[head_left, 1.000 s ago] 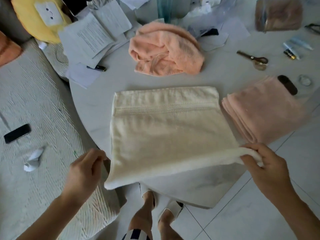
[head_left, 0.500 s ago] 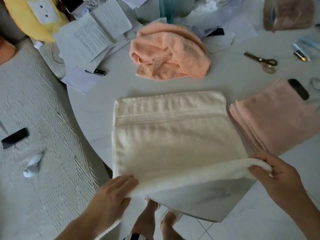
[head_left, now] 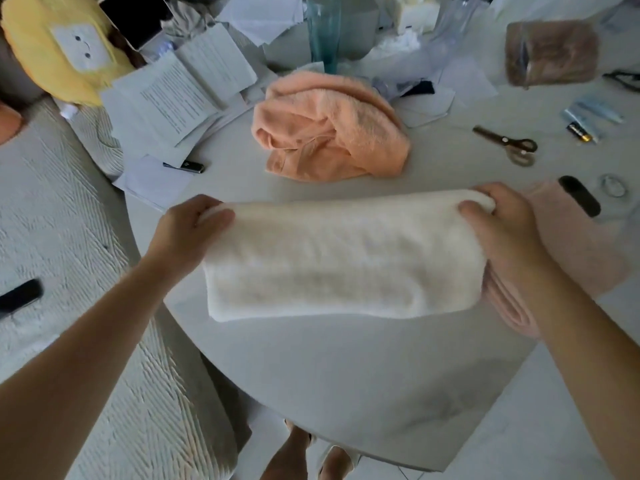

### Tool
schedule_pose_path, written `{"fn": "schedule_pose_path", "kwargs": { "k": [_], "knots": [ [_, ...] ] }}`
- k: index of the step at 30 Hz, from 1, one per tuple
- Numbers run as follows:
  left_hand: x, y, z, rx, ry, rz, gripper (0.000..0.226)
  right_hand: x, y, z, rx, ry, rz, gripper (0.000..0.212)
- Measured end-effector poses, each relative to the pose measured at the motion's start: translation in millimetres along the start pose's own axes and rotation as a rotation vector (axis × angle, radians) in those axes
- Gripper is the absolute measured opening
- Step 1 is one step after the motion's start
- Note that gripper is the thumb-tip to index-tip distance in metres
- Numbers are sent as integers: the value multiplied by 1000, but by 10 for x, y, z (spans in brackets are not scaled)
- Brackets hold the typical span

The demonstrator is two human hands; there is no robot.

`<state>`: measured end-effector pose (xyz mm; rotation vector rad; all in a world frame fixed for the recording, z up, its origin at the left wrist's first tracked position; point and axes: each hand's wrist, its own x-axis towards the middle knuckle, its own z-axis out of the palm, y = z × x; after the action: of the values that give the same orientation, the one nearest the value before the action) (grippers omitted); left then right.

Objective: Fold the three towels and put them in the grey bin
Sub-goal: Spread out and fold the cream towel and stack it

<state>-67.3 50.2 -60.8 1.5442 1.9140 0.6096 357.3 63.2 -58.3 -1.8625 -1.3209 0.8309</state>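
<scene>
A cream towel point(head_left: 341, 261) lies folded into a narrow band on the round white table point(head_left: 346, 375). My left hand point(head_left: 194, 226) grips its far left corner and my right hand point(head_left: 498, 223) grips its far right corner. An orange towel point(head_left: 329, 129) sits crumpled behind it, toward the table's middle. A pale pink towel point(head_left: 581, 251) lies folded at the right, partly under my right forearm. No grey bin is in view.
Loose papers point(head_left: 180, 98) and a black pen point(head_left: 185, 166) crowd the table's back left. Scissors point(head_left: 509, 145), a battery point(head_left: 578, 131), a dark oblong object point(head_left: 580, 195) and a brown jar point(head_left: 550, 53) lie at the right. A textured sofa point(head_left: 62, 237) with a black phone point(head_left: 19, 299) is at the left.
Both hands carried the cream towel's near edge away from me and over onto its far edge, halving it. The camera view shifted forward.
</scene>
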Motion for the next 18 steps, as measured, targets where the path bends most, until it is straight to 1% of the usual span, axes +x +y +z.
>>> {"fn": "schedule_pose_path", "kwargs": {
  "k": [3, 4, 6, 8, 10, 12, 13, 14, 16, 18],
  "knots": [
    [398, -131, 255, 54, -27, -106, 14, 424, 44, 341, -289, 11, -11, 29],
    [464, -174, 321, 73, -35, -128, 15, 492, 66, 432, -348, 24, -3, 31],
    [535, -252, 404, 108, -38, -119, 15, 559, 114, 569, -418, 50, 8, 31],
    [563, -315, 434, 112, -18, -78, 13, 576, 158, 628, -492, 42, 32, 29],
    [569, -348, 417, 16, 26, -95, 17, 567, 170, 621, -478, 47, 83, 30],
    [516, -361, 361, -200, 89, -197, 33, 468, 143, 586, -350, 69, 117, 37],
    [445, -369, 323, -330, 94, -265, 46, 380, 127, 556, -281, 81, 130, 43],
    [337, -382, 282, -432, 64, -328, 58, 270, 120, 516, -228, 85, 141, 49],
    [52, -448, 226, -494, -56, -416, 78, -10, 151, 421, -188, 40, 163, 56],
    [-249, -542, 192, -458, -168, -444, 91, -281, 250, 323, -182, -42, 181, 46]
  ]
}}
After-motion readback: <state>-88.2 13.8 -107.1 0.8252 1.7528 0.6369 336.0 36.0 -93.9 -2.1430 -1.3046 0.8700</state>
